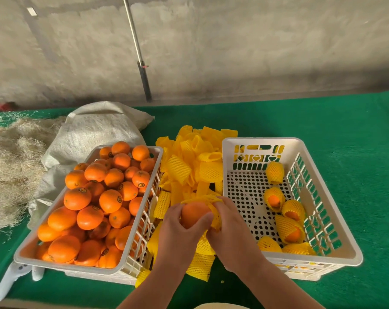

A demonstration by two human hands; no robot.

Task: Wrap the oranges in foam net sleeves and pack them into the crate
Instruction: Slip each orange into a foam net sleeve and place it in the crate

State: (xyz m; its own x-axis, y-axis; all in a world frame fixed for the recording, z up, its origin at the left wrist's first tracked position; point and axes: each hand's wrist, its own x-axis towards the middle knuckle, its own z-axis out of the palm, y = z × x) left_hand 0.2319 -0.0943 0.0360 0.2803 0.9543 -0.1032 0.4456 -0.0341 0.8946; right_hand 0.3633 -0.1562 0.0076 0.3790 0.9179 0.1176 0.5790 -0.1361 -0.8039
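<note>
My left hand (pixel 180 228) grips a bare orange (pixel 193 214) above the gap between the two crates. My right hand (pixel 229 224) holds a yellow foam net sleeve (pixel 211 202) stretched over the orange's far and right side. Below and behind them lies a pile of loose yellow sleeves (pixel 189 161). The white crate on the left (pixel 62 263) is heaped with several bare oranges (pixel 88 206). In the white crate on the right (pixel 336 221), several sleeved oranges (pixel 289 224) lie along its right side.
Both crates stand on a green cloth table (pixel 345 134). A white woven sack (pixel 95 130) and a heap of straw-like fibre (pixel 13 166) lie at the back left. A metal pole (pixel 140 54) leans on the wall behind. A white object (pixel 10 279) sits at the front left.
</note>
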